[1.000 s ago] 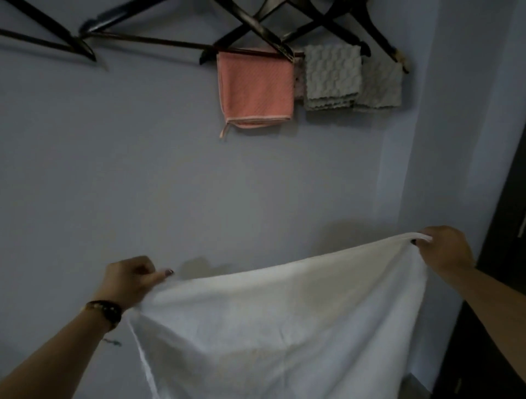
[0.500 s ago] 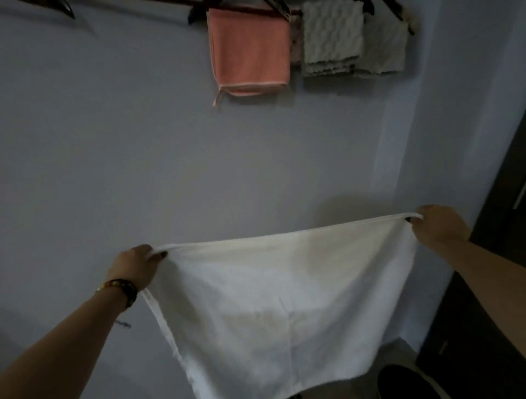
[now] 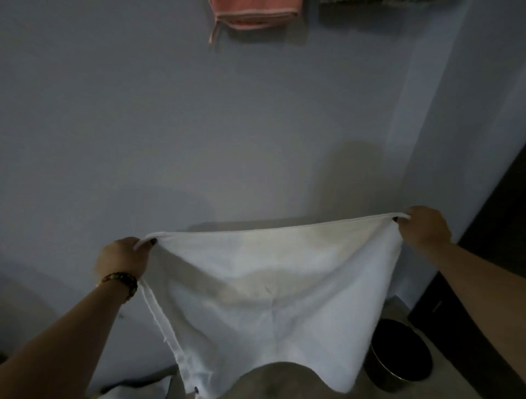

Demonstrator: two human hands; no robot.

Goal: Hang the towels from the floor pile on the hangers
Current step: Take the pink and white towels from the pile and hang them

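Observation:
A white towel point(image 3: 273, 296) hangs spread out in front of me against the wall. My left hand point(image 3: 122, 260) pinches its upper left corner and wears a dark bracelet. My right hand point(image 3: 424, 227) pinches the upper right corner, a little higher. The top hem stretches taut between them and the cloth droops below. At the top edge of the view shows the lower end of a pink towel point(image 3: 256, 14) hanging on the wall, with a sliver of a grey towel point(image 3: 370, 2) to its right. The hangers are out of view.
A dark round bin point(image 3: 398, 353) stands on the floor at the lower right, next to a dark door or cabinet point(image 3: 495, 256). Pale cloth point(image 3: 136, 388) lies on the floor at the lower left. A grey rounded shape point(image 3: 273, 381) fills the bottom middle.
The view has tilted downward, so the hung towels slid up to the frame's top and the hangers left it. Both hands still hold the white towel stretched, now with the floor and bin showing.

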